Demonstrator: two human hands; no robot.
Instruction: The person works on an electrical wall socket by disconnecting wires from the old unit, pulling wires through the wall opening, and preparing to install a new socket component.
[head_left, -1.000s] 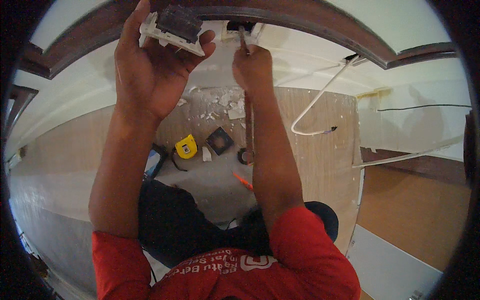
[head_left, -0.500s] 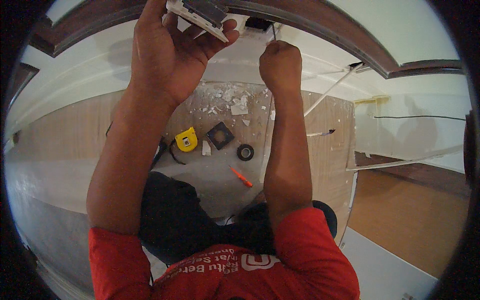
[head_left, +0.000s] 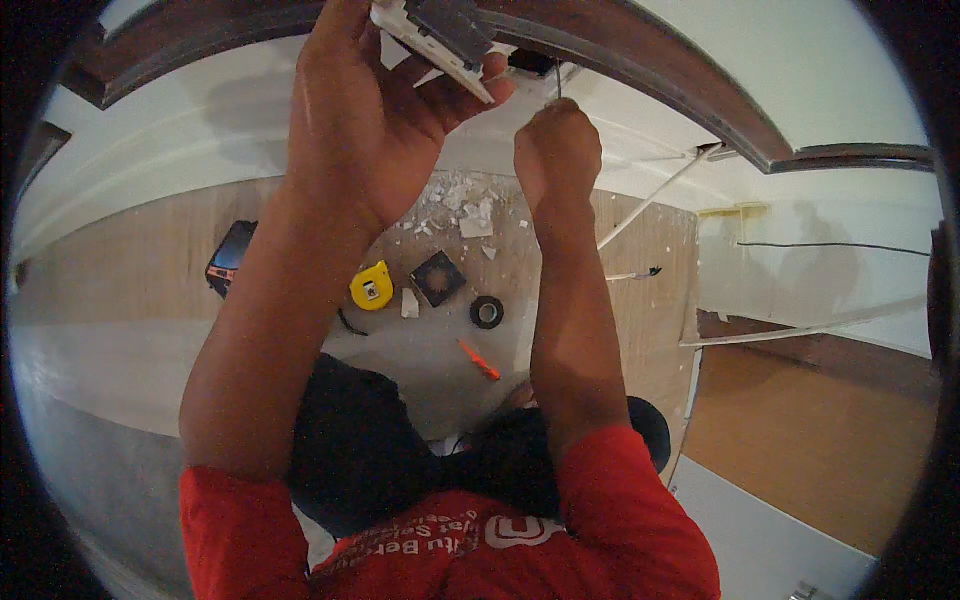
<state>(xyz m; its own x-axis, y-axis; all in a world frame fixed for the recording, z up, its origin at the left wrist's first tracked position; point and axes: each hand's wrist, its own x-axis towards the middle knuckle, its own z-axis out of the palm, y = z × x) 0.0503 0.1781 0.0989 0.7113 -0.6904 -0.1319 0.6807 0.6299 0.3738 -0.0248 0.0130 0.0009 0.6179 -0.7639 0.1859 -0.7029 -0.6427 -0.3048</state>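
Observation:
My left hand (head_left: 370, 150) is raised near the top edge and grips a wall switch or socket unit (head_left: 448, 32). The unit has a white frame and a dark grey back, and it is tilted; its front face is hidden from me. My right hand (head_left: 558, 150) is closed in a fist around a screwdriver, whose thin metal shaft (head_left: 559, 82) points up and away. The handle is covered by my fingers. Just left of the shaft's tip is a dark rectangular opening (head_left: 531, 64) in the white wall. I cannot tell whether the tip touches anything.
On the wooden surface lie a yellow tape measure (head_left: 371, 287), a black square plate (head_left: 438, 278), a roll of black tape (head_left: 487, 312) and an orange screwdriver (head_left: 478, 360). White debris (head_left: 476, 227) is scattered beyond them. A dark frame (head_left: 640, 50) curves overhead; a white cable (head_left: 660, 195) hangs right.
The view has shifted slightly. My left hand and the unit sit a little further right, closer to the right hand. A dark object beside my left forearm has come into view.

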